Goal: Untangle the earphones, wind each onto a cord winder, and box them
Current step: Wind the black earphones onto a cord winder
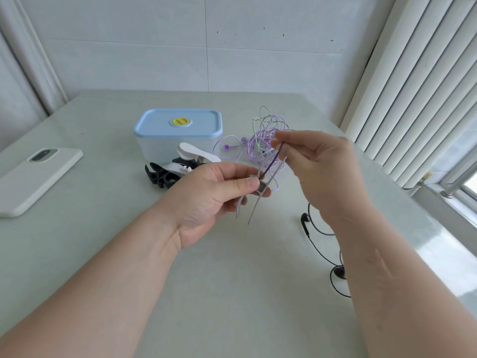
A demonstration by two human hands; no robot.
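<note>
My left hand (216, 192) pinches a white cord winder (260, 188) above the table's middle. My right hand (317, 166) pinches a black earphone cord (273, 160) that runs down to the winder. The rest of the black earphones (305, 223) lies on the table under my right forearm. Behind my hands a tangle of purple and pale green earphones (260, 140) sits on the table. Several black and white cord winders (175, 169) are piled in front of a clear box with a blue lid (178, 122), which is closed.
A white phone (36, 177) lies face down at the table's left edge. A tiled wall stands behind the table, and vertical blinds (413, 86) with a window sill are on the right.
</note>
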